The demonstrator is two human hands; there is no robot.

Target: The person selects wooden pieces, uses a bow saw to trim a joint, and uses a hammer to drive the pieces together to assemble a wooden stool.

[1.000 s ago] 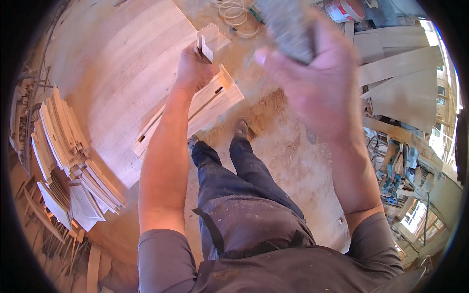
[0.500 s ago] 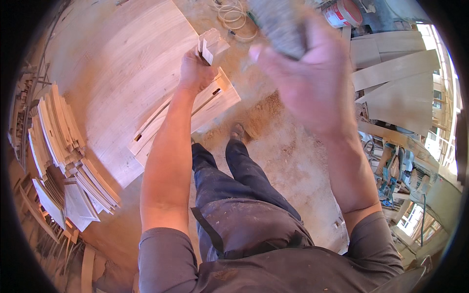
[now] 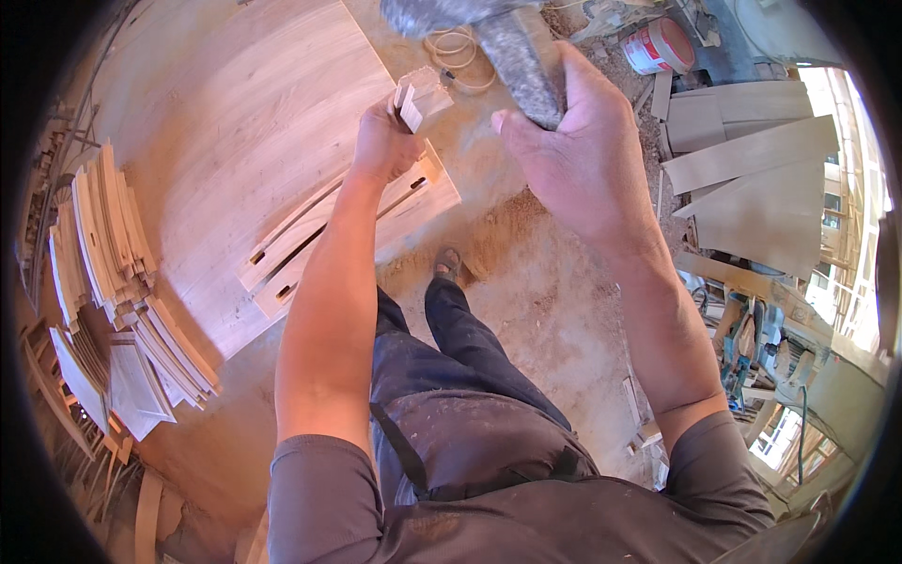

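Note:
My right hand [image 3: 587, 155] is raised at the upper middle, closed round the handle of a grey, speckled hammer [image 3: 521, 66]. The hammer's head reaches left, partly cut off by the top edge. My left hand [image 3: 387, 141] is closed on a pale wooden piece [image 3: 425, 97] with a grooved, stepped end, held upright above the work surface. Below that hand, slotted wooden boards [image 3: 399, 205] lie side by side at the near edge of a broad wooden panel [image 3: 254, 113]. My left forearm hides part of them.
Stacked wooden strips [image 3: 108, 226] stand at the left. Flat boards [image 3: 752, 188] lean at the right, beyond a white and red bucket [image 3: 658, 47]. Tools [image 3: 761, 338] crowd a shelf at the right. A coiled hose [image 3: 460, 52] and sawdust [image 3: 507, 226] lie on the floor.
The hammer has swung left and down a little, and my right hand with it. My left hand has shifted slightly right, still holding the wooden piece. The view has shifted a little.

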